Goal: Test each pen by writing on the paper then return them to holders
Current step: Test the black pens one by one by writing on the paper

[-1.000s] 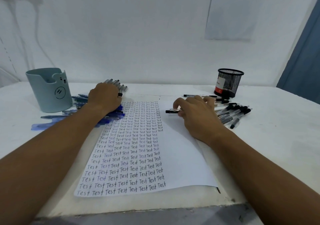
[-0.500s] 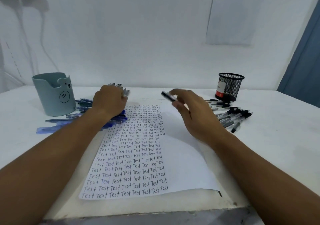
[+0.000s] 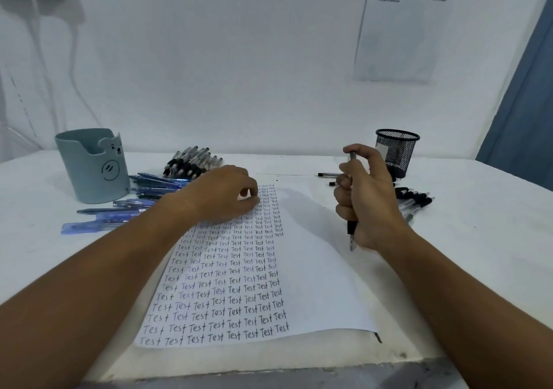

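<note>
Black pen (image 3: 352,206) stands upright, tip at 6 o'clock, gripped by right hand (image 3: 366,200); left hand (image 3: 224,192), fingers loosely curled, rests on paper (image 3: 314,269).

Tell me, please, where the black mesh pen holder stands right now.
In the head view the black mesh pen holder stands at the table's far right, just behind the right hand and the loose black pens.

A white table (image 3: 478,239) stood against a white wall (image 3: 239,59); a printed notice (image 3: 401,23) hung above it.
</note>
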